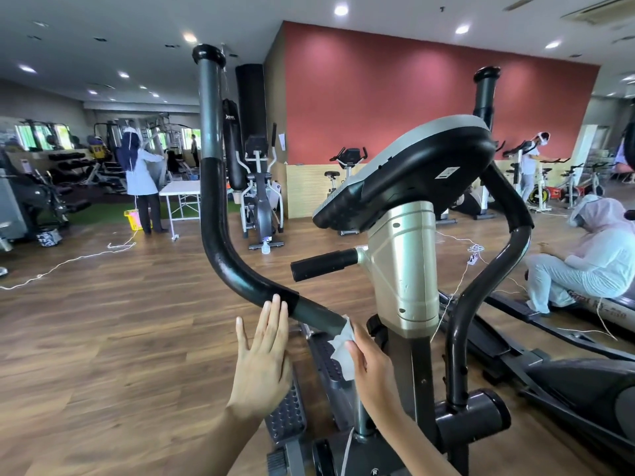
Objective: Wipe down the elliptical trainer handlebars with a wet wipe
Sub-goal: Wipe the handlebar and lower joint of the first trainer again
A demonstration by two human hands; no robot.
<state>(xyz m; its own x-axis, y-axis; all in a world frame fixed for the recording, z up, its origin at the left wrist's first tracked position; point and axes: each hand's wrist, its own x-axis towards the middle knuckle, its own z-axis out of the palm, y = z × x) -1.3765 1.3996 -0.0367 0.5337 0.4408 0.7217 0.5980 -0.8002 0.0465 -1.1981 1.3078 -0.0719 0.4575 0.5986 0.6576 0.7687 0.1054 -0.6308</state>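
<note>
The elliptical trainer stands right in front of me, its silver column (402,269) topped by a black console (412,173). Its left handlebar (220,214) is a tall curved black-and-grey tube; the right handlebar (481,286) curves down on the other side. My right hand (371,369) is shut on a white wet wipe (342,348), pressed against the lower grey end of the left handlebar. My left hand (264,355) is open, fingers flat, fingertips touching the same bar just left of the wipe.
A short black fixed grip (323,265) juts left from the column. The foot pedals (288,413) lie below my hands. A person in white sits on a treadmill (584,269) at right. Another person (142,180) stands by a white table (180,192) far left. White cords run across the wooden floor.
</note>
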